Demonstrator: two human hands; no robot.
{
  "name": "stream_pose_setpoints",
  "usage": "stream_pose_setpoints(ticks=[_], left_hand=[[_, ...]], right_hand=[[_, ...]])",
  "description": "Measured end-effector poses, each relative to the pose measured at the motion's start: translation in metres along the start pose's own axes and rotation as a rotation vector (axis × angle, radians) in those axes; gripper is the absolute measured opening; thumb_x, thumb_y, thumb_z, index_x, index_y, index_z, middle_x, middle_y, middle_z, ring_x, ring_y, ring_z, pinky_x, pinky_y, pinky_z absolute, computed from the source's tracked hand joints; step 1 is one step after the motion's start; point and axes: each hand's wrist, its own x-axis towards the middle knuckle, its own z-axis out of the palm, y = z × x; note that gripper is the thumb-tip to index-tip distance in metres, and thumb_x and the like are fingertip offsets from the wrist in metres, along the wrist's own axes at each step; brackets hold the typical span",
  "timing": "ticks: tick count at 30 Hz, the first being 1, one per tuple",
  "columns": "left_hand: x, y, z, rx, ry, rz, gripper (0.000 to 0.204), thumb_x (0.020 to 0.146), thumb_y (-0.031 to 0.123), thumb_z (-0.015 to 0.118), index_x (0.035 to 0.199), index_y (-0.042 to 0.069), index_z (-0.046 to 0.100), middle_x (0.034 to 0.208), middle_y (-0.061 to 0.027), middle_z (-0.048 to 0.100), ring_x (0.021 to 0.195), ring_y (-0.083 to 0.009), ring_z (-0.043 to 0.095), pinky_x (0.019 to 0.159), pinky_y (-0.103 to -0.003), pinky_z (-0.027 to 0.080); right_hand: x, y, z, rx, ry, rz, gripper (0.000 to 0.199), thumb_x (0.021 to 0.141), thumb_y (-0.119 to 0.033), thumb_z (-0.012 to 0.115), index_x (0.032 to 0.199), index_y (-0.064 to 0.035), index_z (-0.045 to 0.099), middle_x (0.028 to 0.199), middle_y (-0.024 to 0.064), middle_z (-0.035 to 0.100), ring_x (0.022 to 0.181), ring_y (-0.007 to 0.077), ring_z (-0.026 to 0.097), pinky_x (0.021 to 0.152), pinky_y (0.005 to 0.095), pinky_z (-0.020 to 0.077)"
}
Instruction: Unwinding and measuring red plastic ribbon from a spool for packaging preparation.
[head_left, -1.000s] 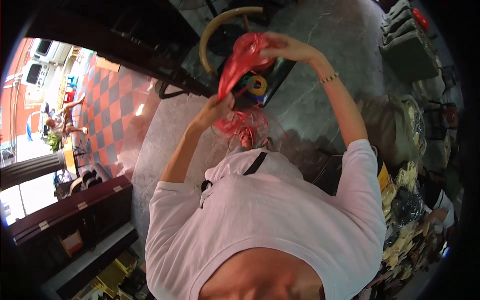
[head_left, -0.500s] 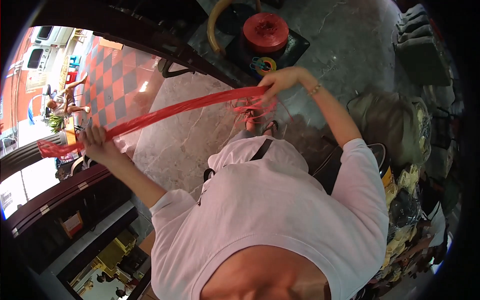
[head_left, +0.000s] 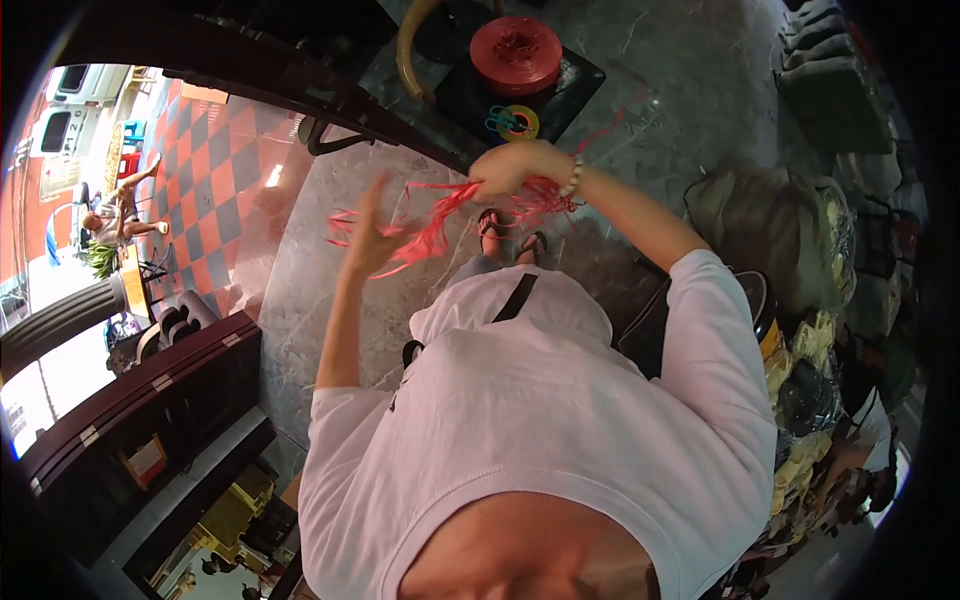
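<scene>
My right hand (head_left: pixel 515 170) is closed around a bunch of red plastic twine strands (head_left: pixel 435 235). Some strands trail leftward from the fist, and frayed ends (head_left: pixel 540 200) hang below it by the wrist. To the left, my left hand (head_left: pixel 375 238) is raised with its fingers apart, slightly blurred, beside the loose strands. It appears to grip nothing, though strands may touch it. Beyond my right hand, a large roll of red plastic twine (head_left: pixel 517 82) rests on a black square seat (head_left: pixel 572 85). A yellow tape roll (head_left: pixel 530 124) and teal-handled scissors (head_left: pixel 500 122) lie near its front edge.
A curved wooden armrest (head_left: pixel 406 55) stands beside the seat. Full bags (head_left: pixel 770 240) and piled wrapped goods (head_left: pixel 805 390) crowd my right side. A dark wooden cabinet (head_left: pixel 180 385) is at left. Outside the doorway, a person (head_left: pixel 115 222) sits near red-and-grey tiles.
The long stretched red strip is now a short, loose bunch of strands at my right hand. My left hand has moved rightward, closer to it, and its fingers have spread.
</scene>
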Motion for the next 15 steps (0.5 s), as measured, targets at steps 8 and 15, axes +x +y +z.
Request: stream_pose_setpoints(ticks=[8, 15], left_hand=[[0.02, 0.048, 0.007, 0.451, -0.216, 0.094, 0.027, 0.076, 0.004, 0.049, 0.102, 0.006, 0.048, 0.081, -0.0168, 0.059, 0.076, -0.0352, 0.059, 0.064, -0.041, 0.047], [-0.081, -0.07, -0.112, 0.708, 0.141, -0.295, 0.024, 0.077, -0.002, 0.042, 0.099, 0.005, 0.048, 0.076, -0.0222, 0.057, 0.072, -0.0411, 0.056, 0.058, -0.048, 0.042]], right_hand=[[-0.035, 0.0, -0.027, 0.383, -0.112, -0.191, 0.026, 0.081, -0.027, 0.058, 0.082, -0.0011, 0.057, 0.066, 0.0011, 0.056, 0.063, 0.0109, 0.05, 0.055, 0.0279, 0.0402], [-0.081, 0.156, 0.03, 0.285, 0.024, 0.293, 0.035, 0.079, -0.028, 0.059, 0.105, -0.0046, 0.054, 0.086, 0.0068, 0.06, 0.076, 0.0158, 0.055, 0.069, 0.0302, 0.0438]])
